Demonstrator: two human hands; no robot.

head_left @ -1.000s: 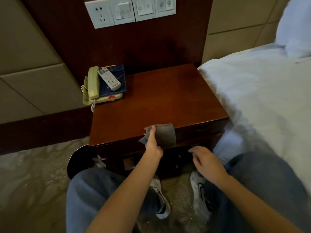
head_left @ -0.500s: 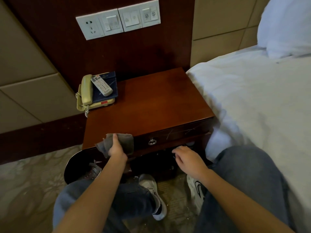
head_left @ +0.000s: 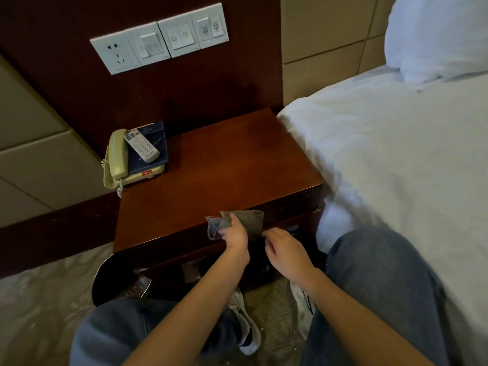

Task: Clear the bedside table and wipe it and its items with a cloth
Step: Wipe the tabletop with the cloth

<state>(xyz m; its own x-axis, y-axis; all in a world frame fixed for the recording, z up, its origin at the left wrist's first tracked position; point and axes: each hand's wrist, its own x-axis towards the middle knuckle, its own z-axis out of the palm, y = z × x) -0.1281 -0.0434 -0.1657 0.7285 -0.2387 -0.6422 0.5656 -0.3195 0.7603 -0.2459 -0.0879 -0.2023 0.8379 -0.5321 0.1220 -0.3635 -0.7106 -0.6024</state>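
Standing by the bed (head_left: 396, 159), I see the grey cloth (head_left: 252, 220) at the front edge of the table (head_left: 224, 170), draped over the lip and down the drawer face. The left hand (head_left: 235, 232) grips it, with the fingers curled round a bunched fold. The cloth looks soft, light and limp, so it should crumple wherever it is held, and a good wad in the palm would suit wiping best. Its long side runs along the table edge, crumpled at the left end and flatter at the right. The right hand (head_left: 286, 250) hovers just beside the cloth's right corner with its fingers loosely bent, and I cannot tell whether a fingertip pinches the fabric or only nears it. Well apart, at the back left corner, the items wait in a stack. A cream telephone (head_left: 117, 159) has its handset lying front to back, a dark blue booklet (head_left: 159, 140) lies on the telephone, and a white remote (head_left: 141, 145) lies on the booklet. The remote runs on a slant from back left to front right. It is probably light, rigid and smooth, and best taken across its long sides. The telephone is bulkier, and its coiled cord (head_left: 120, 190) dangles off the table edge and could snag when it is lifted.
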